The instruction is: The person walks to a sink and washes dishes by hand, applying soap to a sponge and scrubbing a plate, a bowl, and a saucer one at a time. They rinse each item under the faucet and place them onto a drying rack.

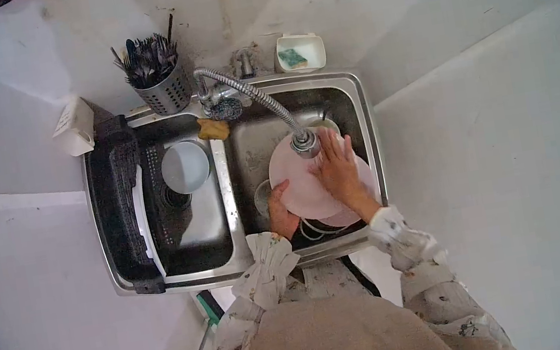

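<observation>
Over the right sink basin (259, 134), a round pink plate (306, 189) is under the faucet head (304, 145). My left hand (282, 216) grips its lower left edge, thumb on top and the other fingers mostly hidden below. My right hand (338, 171) lies flat on the plate's face, fingers stretched out beside the faucet head. Another pink plate (366, 174) shows partly beneath, at the right. A clear rounded dish (262, 198) is partly hidden left of the plate, and other dishware rims show below it.
A white bowl (185, 167) and an upright white plate (147, 222) by a black rack (128, 199) are in the left basin. A yellow sponge (213, 128) rests on the divider. Behind stand a cutlery holder (166, 94) and a white container (309, 44) with a green scrubber.
</observation>
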A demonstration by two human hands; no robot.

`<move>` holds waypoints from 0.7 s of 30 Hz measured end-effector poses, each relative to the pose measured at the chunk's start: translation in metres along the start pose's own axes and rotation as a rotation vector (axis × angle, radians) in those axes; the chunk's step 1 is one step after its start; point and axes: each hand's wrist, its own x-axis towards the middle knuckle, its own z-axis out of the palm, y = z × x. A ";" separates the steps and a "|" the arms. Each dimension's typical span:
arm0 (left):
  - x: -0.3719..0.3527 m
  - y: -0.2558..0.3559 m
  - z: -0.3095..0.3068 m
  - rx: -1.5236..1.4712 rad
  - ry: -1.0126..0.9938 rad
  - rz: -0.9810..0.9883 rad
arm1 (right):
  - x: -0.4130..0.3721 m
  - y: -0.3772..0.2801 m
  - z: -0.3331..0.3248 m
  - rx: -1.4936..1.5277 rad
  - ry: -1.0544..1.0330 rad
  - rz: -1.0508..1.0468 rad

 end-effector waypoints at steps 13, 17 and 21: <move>0.001 0.007 -0.004 -0.033 -0.176 0.059 | 0.019 -0.017 0.035 0.397 -0.050 -0.398; 0.014 0.001 -0.008 -0.119 -0.074 -0.022 | 0.031 -0.025 0.015 0.206 0.053 -0.142; 0.031 0.010 -0.027 -0.130 -0.191 0.024 | -0.017 -0.043 0.019 0.561 -0.136 -0.214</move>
